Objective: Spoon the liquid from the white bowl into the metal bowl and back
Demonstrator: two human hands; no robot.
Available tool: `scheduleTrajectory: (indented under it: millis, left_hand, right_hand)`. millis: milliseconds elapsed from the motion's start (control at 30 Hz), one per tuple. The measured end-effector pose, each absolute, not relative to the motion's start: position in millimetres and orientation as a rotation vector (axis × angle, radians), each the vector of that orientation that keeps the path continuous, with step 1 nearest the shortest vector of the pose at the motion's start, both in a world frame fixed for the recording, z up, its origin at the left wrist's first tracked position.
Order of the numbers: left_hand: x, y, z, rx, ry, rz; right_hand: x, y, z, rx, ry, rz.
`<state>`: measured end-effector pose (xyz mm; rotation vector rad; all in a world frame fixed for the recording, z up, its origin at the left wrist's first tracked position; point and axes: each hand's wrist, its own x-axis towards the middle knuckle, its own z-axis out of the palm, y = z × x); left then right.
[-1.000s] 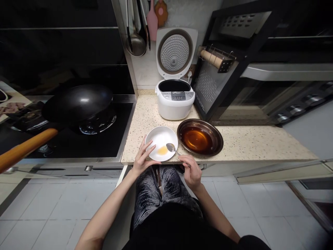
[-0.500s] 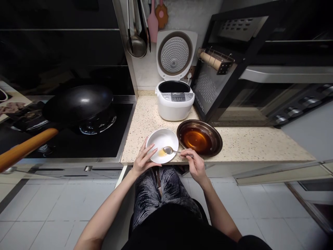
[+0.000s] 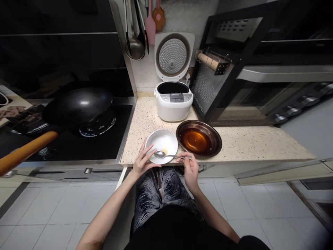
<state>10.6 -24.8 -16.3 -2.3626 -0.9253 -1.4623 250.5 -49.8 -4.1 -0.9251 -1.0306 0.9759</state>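
Observation:
A white bowl (image 3: 166, 139) sits at the counter's front edge with a small patch of yellowish liquid (image 3: 165, 151) in the bottom. My left hand (image 3: 142, 160) grips the bowl on its left side, fingers over the rim and thumb along the near side. A metal spoon (image 3: 170, 156) is held by its handle in my right hand (image 3: 189, 167), its head inside the bowl on the left, close to my left fingertips. Just right of the bowl is a brown metal basin (image 3: 218, 139) with amber-looking liquid or a shiny amber bottom.
Behind the bowl stands a white rice cooker (image 3: 173, 110), lid raised. A black wok (image 3: 78, 106) with a wooden handle (image 3: 28, 151) rests on the stove at left. Utensils hang on the wall, including a pink spatula (image 3: 150, 26). A dark rack (image 3: 208, 83) stands right.
My right hand has moved slightly left and down. The spoon's head has slid left across the bowl, toward my left fingers. My left hand keeps its hold on the bowl.

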Motion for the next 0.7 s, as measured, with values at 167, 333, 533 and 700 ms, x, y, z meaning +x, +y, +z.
scheduleTrajectory:
  millis: [167,333,533,700]
  left_hand:
    - [10,-24,-18,-2.357,-0.977,-1.479]
    - [10,-25,-15,-2.363,-1.005,-1.508]
    - [10,-26,-14,-2.359,-1.037,-1.53]
    - [9,-27,-15,-2.359,-1.076,-1.515]
  right_hand:
    - [251,-49,-1,-0.895,-0.986,0.941]
    - [263,-46,17,-0.866,-0.94,0.834]
    - [283,-37,39,-0.82,-0.858,0.651]
    - [299,-30,41,-0.872,-0.879,0.458]
